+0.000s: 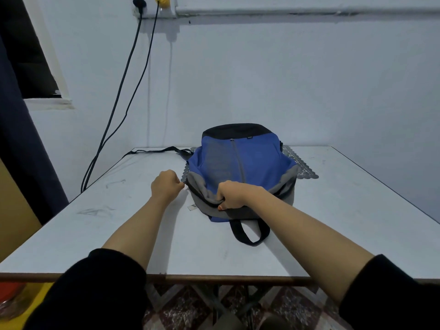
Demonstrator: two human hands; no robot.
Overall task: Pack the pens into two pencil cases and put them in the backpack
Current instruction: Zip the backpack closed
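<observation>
A blue backpack (240,160) lies flat on the counter (119,234), its zipper (202,198) (running crosswise along the near end) stretched between the left hand (166,186), pinching the pull at the left end, and the right hand (232,195), clenched on grey fabric mid-seam.

No text can be read. The backpack (252,158) carries a small dark label (249,137) near its black top (too small to make out), and a pale tag (192,206) beside it is blurred.
</observation>
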